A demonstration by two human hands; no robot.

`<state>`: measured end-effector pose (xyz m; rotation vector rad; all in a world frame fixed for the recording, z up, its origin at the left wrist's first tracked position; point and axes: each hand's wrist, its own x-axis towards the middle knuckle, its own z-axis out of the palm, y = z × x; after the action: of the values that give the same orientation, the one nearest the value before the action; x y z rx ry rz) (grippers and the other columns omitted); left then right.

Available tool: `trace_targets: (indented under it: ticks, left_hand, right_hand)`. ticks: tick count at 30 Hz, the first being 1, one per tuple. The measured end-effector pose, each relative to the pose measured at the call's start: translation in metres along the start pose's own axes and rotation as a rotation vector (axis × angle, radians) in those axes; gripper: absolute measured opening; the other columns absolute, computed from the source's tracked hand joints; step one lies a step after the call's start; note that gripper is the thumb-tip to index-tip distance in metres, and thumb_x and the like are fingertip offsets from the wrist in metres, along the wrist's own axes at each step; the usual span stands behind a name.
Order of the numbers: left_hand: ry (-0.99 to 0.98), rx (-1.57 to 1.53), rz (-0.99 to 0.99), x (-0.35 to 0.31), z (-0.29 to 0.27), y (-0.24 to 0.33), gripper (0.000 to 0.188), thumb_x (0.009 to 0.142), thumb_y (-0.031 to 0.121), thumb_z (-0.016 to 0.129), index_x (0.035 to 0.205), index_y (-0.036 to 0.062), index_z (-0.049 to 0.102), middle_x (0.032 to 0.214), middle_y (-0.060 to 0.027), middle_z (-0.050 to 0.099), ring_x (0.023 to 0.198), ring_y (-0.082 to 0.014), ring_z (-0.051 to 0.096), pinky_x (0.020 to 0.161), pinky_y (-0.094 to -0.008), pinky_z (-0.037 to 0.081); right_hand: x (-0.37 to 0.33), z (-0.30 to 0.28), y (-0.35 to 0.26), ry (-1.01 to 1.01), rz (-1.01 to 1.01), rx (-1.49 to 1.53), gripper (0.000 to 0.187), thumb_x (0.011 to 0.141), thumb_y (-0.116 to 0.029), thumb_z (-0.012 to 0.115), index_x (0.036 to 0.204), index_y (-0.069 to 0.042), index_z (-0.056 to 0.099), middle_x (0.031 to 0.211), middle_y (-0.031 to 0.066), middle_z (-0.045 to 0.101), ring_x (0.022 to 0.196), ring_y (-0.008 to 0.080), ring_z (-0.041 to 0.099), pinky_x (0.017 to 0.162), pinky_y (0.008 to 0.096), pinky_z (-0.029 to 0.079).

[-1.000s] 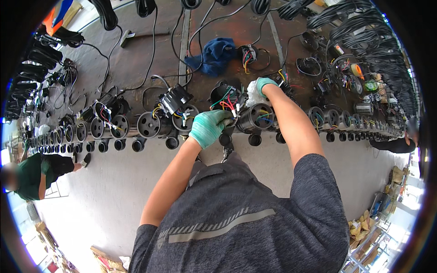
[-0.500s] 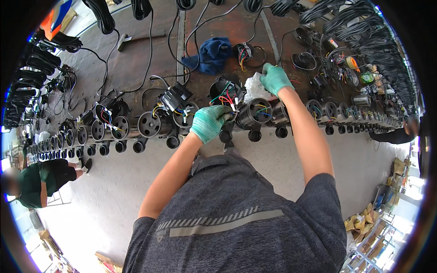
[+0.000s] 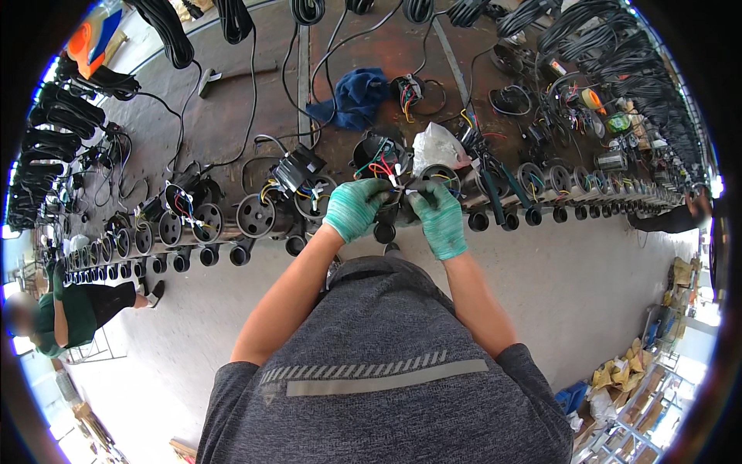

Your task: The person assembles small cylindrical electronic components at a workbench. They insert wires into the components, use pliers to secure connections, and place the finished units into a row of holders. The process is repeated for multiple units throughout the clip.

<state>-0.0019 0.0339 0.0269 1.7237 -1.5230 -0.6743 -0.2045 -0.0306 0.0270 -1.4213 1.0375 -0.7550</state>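
My left hand [image 3: 356, 208], in a green knit glove, is closed with its fingertips pinching thin wires at the front of an open black round housing [image 3: 377, 145]. Red and green wires with white ends [image 3: 384, 167] loop out of that housing. Close beside it, my right hand [image 3: 439, 222], gloved alike, pinches a small white piece [image 3: 410, 191] against the same wires; its exact kind is too small to tell. Just behind the right hand are a white plastic bag [image 3: 438, 147] and a round black housing [image 3: 443, 179]. Pliers with dark green handles [image 3: 511, 188] lie to its right.
A row of black round housings [image 3: 256, 215] lines the near table edge. A blue cloth [image 3: 357, 99] and a wired part [image 3: 407, 93] lie farther back. Coiled black cables [image 3: 161, 31] ring the table. Another person [image 3: 81, 317] is at left, one more [image 3: 671, 219] at right.
My right hand has left the white bag and come down and left to meet the left hand at the wires. The pliers, earlier behind my forearm, now show. The left hand stays nearly still.
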Motion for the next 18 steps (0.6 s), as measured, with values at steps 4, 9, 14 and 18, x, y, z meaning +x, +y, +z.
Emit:
trace_targets:
  ticks: [4,9,14,18]
  left_hand:
    - [-0.006,0.007,0.013,0.0,0.0,-0.002,0.023,0.095,0.015,0.073,0.115,0.0055,0.077,0.103,-0.0177,0.078,0.092,-0.0356,0.076,0.081,-0.0412,0.06]
    - [-0.013,-0.031,-0.025,-0.002,0.002,-0.003,0.023,0.096,0.024,0.069,0.114,0.0112,0.078,0.106,-0.0148,0.076,0.096,-0.0393,0.072,0.083,-0.0467,0.057]
    - [-0.031,-0.016,-0.029,-0.001,-0.001,-0.001,0.023,0.096,0.024,0.069,0.114,0.0113,0.078,0.107,-0.0152,0.076,0.097,-0.039,0.072,0.084,-0.047,0.057]
    - [-0.05,-0.022,-0.032,-0.002,-0.003,-0.002,0.023,0.097,0.022,0.069,0.115,0.0107,0.077,0.107,-0.0164,0.076,0.097,-0.0398,0.072,0.084,-0.047,0.057]
  right_hand:
    - [0.004,0.008,0.004,0.031,-0.124,-0.102,0.018,0.095,-0.006,0.074,0.113,-0.004,0.071,0.089,0.0036,0.071,0.079,0.0101,0.064,0.074,0.0297,0.055]
    - [0.001,0.016,-0.009,0.009,-0.145,-0.182,0.017,0.095,-0.006,0.074,0.111,-0.003,0.072,0.088,0.0064,0.073,0.078,0.0118,0.065,0.074,0.0312,0.056]
    - [0.004,0.016,-0.012,-0.04,-0.151,-0.272,0.015,0.097,-0.011,0.074,0.108,-0.001,0.073,0.09,0.014,0.075,0.076,0.018,0.069,0.072,0.0344,0.056]
    - [0.007,0.015,-0.015,-0.091,-0.193,-0.409,0.018,0.099,-0.016,0.073,0.107,0.0,0.072,0.094,0.0206,0.074,0.077,0.0271,0.071,0.073,0.0387,0.055]
